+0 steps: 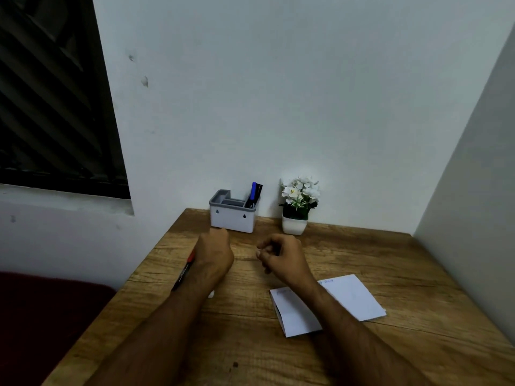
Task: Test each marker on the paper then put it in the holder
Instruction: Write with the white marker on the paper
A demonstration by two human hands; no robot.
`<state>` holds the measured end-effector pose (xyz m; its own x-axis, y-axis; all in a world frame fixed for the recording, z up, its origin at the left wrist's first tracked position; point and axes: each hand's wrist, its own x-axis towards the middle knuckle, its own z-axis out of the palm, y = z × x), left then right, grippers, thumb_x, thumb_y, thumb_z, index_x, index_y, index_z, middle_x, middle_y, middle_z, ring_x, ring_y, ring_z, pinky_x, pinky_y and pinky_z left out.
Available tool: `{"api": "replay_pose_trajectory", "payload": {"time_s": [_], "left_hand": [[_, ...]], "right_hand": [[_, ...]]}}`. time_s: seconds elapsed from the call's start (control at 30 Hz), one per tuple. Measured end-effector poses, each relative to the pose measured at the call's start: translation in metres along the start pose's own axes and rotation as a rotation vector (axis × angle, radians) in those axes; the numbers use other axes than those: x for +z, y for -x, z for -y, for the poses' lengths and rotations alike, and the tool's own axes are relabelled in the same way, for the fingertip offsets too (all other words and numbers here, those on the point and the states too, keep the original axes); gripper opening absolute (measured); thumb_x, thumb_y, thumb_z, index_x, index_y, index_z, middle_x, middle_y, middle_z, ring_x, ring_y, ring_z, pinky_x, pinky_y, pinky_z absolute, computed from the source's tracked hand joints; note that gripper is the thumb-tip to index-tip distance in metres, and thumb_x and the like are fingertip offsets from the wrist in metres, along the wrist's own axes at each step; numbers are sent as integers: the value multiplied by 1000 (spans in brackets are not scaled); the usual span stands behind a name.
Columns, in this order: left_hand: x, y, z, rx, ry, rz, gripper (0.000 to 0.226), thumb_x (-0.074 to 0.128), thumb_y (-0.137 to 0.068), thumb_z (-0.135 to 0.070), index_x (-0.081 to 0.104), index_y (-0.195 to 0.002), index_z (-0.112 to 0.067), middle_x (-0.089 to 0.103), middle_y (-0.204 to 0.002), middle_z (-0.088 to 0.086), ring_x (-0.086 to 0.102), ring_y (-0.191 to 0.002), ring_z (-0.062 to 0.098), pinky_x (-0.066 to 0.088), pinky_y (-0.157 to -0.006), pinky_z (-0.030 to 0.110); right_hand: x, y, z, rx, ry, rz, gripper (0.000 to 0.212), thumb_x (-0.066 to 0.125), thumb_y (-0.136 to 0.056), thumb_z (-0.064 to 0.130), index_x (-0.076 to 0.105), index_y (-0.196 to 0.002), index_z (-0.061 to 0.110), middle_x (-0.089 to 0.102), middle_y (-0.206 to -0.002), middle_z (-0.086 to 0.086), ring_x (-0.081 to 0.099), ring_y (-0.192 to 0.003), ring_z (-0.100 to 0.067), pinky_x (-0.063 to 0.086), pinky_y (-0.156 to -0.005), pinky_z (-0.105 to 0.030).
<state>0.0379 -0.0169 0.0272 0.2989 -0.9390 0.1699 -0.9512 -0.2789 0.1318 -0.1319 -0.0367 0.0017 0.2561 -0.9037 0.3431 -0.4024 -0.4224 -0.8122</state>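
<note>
A red-capped marker (184, 270) lies on the wooden surface (250, 344) just beside my left wrist, partly hidden, seemingly untested. Two markers, a blue marker (253, 192) and a black marker (258, 190), already stand in the right compartment of the grey-and-white holder (232, 220) by the wall. The paper (356, 298), under my right forearm, carries faint blue writing. My left hand (213, 253) is closed in a loose fist, whether on anything I cannot tell; my right hand (281, 256) curls its fingers (263, 252) together, apparently empty. A potted flower (298, 204) sits beside the holder.

Left hand (214, 250) fisted, right hand (281, 254) loosely curled, apart.
</note>
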Motion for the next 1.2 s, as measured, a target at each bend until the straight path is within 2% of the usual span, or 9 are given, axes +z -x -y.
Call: {"api": "replay_pose_trajectory", "payload": {"time_s": [0.2,0.3,0.43,0.53,0.63,0.8,0.93,1.1,1.2], "left_hand": [[-15,-4,-19,-108,371,77,17,71,-73,-17,67,-89,-11,68,-94,10,66,-89,24,52,-63,26],[-31,-11,-28,-227,826,187,6,69,-77,-7,70,-82,-5,68,-73,9,65,-60,18,49,-45,22],[-42,-8,-38,-404,1408,431,23,61,-78,8,69,-100,9,71,-83,19,68,-66,26,56,-49,27],[-32,-2,-48,-434,1530,613,25,59,-80,2,67,-103,4,72,-99,22,66,-72,28,53,-47,27],[-23,2,-58,-477,1659,727,6,62,-91,-6,66,-94,-3,70,-93,18,62,-68,23,50,-41,24],[-18,8,-77,-592,1731,712,19,49,-97,3,61,-83,-1,63,-82,12,60,-73,23,51,-76,35],[-18,9,-97,-661,1831,682,34,26,-98,11,52,-78,3,52,-79,13,51,-71,23,48,-89,37],[-9,8,-125,-641,1815,636,39,24,-102,4,49,-73,0,51,-69,12,47,-65,21,44,-66,31],[7,-14,-111,-712,1875,492,41,21,-102,-1,50,-73,-5,53,-59,9,45,-55,17,38,-58,26]], "right_hand": [[-11,6,-1,26,-24,7,10,74,-90,-2,75,-96,6,70,-68,-2,67,-56,-11,63,-55,-37],[-18,9,-4,-97,10,25,37,74,-83,-7,72,-115,9,75,-86,0,71,-71,-5,58,-62,-24],[-24,17,-4,-288,26,-24,59,92,-76,28,66,-128,19,75,-106,11,71,-90,-2,52,-68,-13],[-27,20,-4,-376,20,-111,40,89,-79,30,74,-113,15,76,-94,8,69,-80,-4,51,-65,-16],[-34,21,-6,-420,56,-199,16,82,-84,18,75,-98,13,75,-85,3,68,-73,-8,55,-61,-26],[-44,23,-15,-372,91,-244,2,74,-85,9,75,-87,9,74,-75,1,67,-63,-10,51,-54,-26],[-48,30,-23,-396,108,-257,7,73,-85,7,71,-79,7,69,-67,-1,59,-55,-10,40,-53,-14],[-61,37,-26,-303,15,-378,21,74,-84,1,65,-70,14,61,-61,9,51,-52,-2,38,-49,-20],[-76,46,-24,-263,-103,-515,31,67,-81,-4,47,-59,6,49,-51,-4,43,-45,-22,38,-43,-42]]}}
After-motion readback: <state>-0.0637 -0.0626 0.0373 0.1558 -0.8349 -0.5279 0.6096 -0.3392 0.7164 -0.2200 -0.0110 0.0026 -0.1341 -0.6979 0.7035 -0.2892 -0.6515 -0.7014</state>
